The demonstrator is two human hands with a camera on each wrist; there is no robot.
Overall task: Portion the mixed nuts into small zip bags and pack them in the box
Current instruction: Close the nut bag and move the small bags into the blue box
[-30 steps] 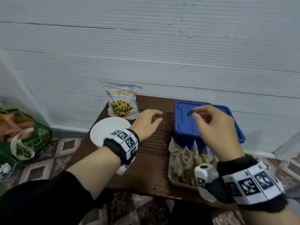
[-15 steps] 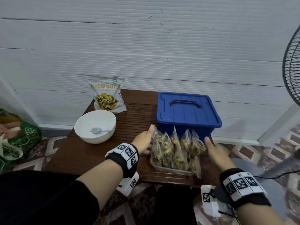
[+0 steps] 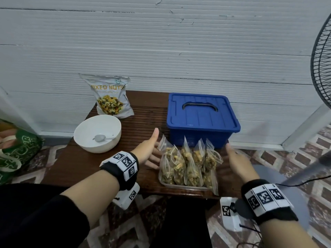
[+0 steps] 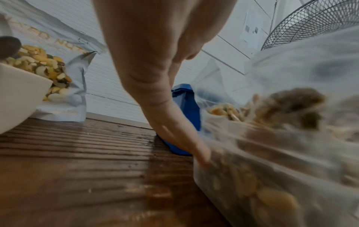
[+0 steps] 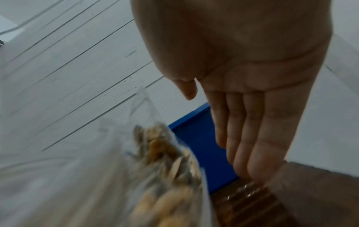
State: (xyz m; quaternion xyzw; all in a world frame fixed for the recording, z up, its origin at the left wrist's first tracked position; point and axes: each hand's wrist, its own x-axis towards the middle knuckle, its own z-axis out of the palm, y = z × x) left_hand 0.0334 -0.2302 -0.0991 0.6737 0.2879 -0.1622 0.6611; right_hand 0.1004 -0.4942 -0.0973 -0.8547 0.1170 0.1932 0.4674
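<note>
Several small zip bags of mixed nuts (image 3: 188,163) stand upright in a clear shallow tray (image 3: 186,186) at the table's front edge. Behind them sits a blue lidded box (image 3: 202,120) with a dark handle, its lid on. My left hand (image 3: 149,151) is flat and open at the tray's left side, its fingers (image 4: 182,138) touching the tray's end. My right hand (image 3: 236,161) is open with straight fingers (image 5: 250,138) at the right side, beside the zip bags (image 5: 167,161). It holds nothing. A mixed nuts pouch (image 3: 111,99) leans on the wall.
A white bowl (image 3: 97,133) with a spoon (image 3: 101,137) sits left on the dark slatted table (image 3: 71,167). A standing fan (image 3: 322,68) is at the right. A green bag (image 3: 16,153) lies on the tiled floor at the left.
My right hand left the box lid's handle and both hands came down to the two sides of the tray of bags. The view pulled back from the table.
</note>
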